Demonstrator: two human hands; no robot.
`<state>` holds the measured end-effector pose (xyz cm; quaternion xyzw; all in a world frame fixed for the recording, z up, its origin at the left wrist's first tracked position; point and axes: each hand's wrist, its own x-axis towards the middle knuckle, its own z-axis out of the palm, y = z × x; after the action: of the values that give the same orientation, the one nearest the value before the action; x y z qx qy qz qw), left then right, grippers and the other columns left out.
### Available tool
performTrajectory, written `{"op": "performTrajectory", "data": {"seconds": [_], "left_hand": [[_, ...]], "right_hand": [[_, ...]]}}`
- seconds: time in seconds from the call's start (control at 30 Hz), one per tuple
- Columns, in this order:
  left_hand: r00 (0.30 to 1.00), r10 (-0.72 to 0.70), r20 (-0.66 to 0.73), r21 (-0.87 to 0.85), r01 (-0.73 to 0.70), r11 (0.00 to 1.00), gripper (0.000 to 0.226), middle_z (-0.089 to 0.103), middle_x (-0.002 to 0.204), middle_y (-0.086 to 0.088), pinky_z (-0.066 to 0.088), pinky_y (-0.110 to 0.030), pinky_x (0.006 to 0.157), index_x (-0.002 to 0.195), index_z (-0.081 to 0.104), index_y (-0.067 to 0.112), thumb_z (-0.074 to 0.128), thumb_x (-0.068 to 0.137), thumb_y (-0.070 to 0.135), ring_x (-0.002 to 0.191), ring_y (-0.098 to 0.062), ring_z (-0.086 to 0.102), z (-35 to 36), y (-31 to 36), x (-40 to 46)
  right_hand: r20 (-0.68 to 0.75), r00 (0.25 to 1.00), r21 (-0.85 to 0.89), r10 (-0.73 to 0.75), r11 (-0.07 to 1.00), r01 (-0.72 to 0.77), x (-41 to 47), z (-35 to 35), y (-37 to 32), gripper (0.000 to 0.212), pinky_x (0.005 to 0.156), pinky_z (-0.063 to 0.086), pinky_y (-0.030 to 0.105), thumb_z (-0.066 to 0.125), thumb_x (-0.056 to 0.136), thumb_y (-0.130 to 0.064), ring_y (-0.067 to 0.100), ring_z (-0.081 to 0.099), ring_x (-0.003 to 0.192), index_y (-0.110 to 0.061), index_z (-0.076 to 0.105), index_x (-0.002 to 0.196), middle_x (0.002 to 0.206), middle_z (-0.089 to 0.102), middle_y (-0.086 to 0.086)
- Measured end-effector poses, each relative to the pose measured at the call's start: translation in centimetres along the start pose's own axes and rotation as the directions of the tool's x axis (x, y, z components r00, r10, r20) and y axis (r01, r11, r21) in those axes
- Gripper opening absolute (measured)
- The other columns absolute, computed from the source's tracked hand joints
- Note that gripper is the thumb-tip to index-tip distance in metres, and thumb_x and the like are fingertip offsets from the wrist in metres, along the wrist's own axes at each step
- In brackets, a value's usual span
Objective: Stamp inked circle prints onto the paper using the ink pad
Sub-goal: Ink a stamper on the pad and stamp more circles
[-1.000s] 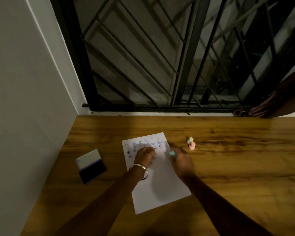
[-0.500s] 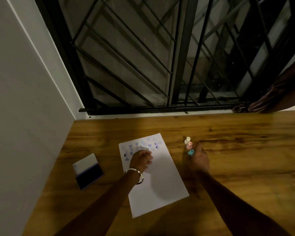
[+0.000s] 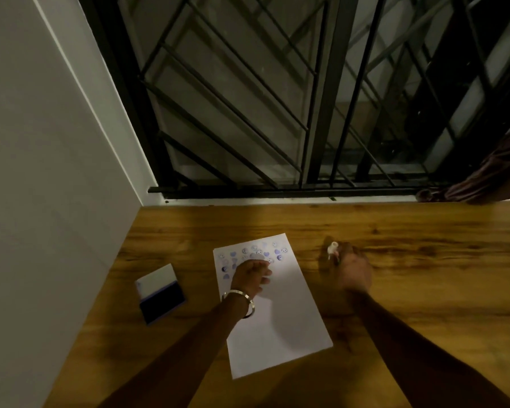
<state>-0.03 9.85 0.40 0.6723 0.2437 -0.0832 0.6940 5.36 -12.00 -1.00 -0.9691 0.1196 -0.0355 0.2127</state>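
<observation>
A white sheet of paper [image 3: 280, 328] lies on the wooden table [image 3: 424, 290], with blue and purple heart and face prints across its top end. My left hand [image 3: 252, 276], a bangle on its wrist, rests on the sheet just below the prints with its fingers curled in. The open ink pad [image 3: 159, 293], dark pad nearer me and pale lid behind, sits left of the paper. Right of the sheet, the fingertips of my right hand [image 3: 352, 269] are closed around a small white stamp [image 3: 332, 248]. Any other small stamps there are hidden by the hand.
A white wall [image 3: 42, 201] borders the table on the left. A black metal window grille [image 3: 277, 113] stands behind the table's far edge. A dark brown curtain [image 3: 489, 175] bunches at the far right.
My right hand carried a teal stamp from the paper's right edge to the small stamps on the table and now grips the white one. My left hand stayed on the paper.
</observation>
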Motion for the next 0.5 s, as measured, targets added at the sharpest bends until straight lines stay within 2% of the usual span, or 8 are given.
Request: {"op": "performTrajectory", "data": {"seconds": [0.17, 0.23, 0.3, 0.4, 0.43, 0.5], "left_hand": [[1.0, -0.015, -0.022, -0.025, 0.014, 1.0, 0.011, 0.066, 0.086, -0.008, 0.04, -0.023, 0.056, 0.08, 0.063, 0.02, 0.058, 0.091, 0.019, 0.063, -0.014, 0.058, -0.4, 0.1, 0.2], [0.999, -0.039, -0.021, -0.064, 0.037, 0.997, 0.008, 0.066, 0.092, -0.01, 0.041, -0.024, 0.056, 0.089, 0.065, 0.015, 0.058, 0.091, 0.019, 0.065, -0.014, 0.059, -0.7, 0.1, 0.3], [0.997, -0.072, -0.01, -0.108, 0.071, 0.992, 0.02, 0.066, 0.096, -0.01, 0.042, -0.024, 0.058, 0.104, 0.066, 0.008, 0.058, 0.091, 0.021, 0.068, -0.015, 0.061, -1.2, 0.3, 0.3], [0.992, -0.123, 0.013, -0.215, 0.123, 0.969, 0.029, 0.069, 0.104, -0.011, 0.043, -0.025, 0.063, 0.114, 0.064, 0.007, 0.059, 0.09, 0.023, 0.074, -0.017, 0.064, -1.9, 0.3, 0.5], [0.99, -0.141, 0.024, -0.254, 0.142, 0.957, 0.028, 0.07, 0.106, -0.011, 0.045, -0.026, 0.064, 0.113, 0.064, 0.01, 0.059, 0.09, 0.024, 0.077, -0.018, 0.066, -2.2, 0.4, 0.4], [0.987, -0.157, 0.04, -0.302, 0.162, 0.939, 0.019, 0.071, 0.099, -0.008, 0.048, -0.028, 0.065, 0.105, 0.065, 0.017, 0.058, 0.091, 0.027, 0.08, -0.019, 0.066, -3.2, 0.8, 0.2]], "right_hand": [[-0.072, 0.995, 0.016, -0.068, 0.997, 0.069, -0.8, 0.3, -0.9, 0.027, 0.087, 0.049, 0.046, 0.058, 0.087, -0.03, 0.031, 0.055, 0.102, -0.014, 0.054, 0.108, 0.108, 0.063, 0.012], [-0.124, 0.983, 0.056, -0.138, 0.988, 0.146, -1.9, 0.4, -2.0, 0.022, 0.082, 0.051, 0.043, 0.054, 0.088, -0.032, 0.027, 0.055, 0.099, -0.018, 0.056, 0.105, 0.104, 0.063, 0.009], [-0.137, 0.972, 0.129, -0.193, 0.969, 0.211, -3.0, 0.7, -3.6, 0.025, 0.083, 0.051, 0.041, 0.049, 0.091, -0.035, 0.023, 0.055, 0.1, -0.021, 0.059, 0.109, 0.107, 0.064, 0.007], [-0.111, 0.911, 0.164, -0.397, 0.897, 0.411, -4.3, 1.3, -6.5, 0.023, 0.088, 0.04, 0.029, 0.048, 0.094, -0.032, 0.018, 0.058, 0.096, -0.021, 0.065, 0.104, 0.106, 0.067, 0.003], [-0.084, 0.884, 0.214, -0.46, 0.858, 0.467, -4.9, 1.5, -7.7, 0.019, 0.085, 0.038, 0.025, 0.05, 0.094, -0.029, 0.015, 0.058, 0.092, -0.02, 0.066, 0.1, 0.101, 0.067, 0.0], [-0.042, 0.847, 0.348, -0.529, 0.787, 0.509, -6.2, 2.1, -10.3, 0.012, 0.074, 0.045, 0.025, 0.054, 0.093, -0.027, 0.011, 0.059, 0.083, -0.021, 0.065, 0.094, 0.092, 0.067, -0.002]]}}
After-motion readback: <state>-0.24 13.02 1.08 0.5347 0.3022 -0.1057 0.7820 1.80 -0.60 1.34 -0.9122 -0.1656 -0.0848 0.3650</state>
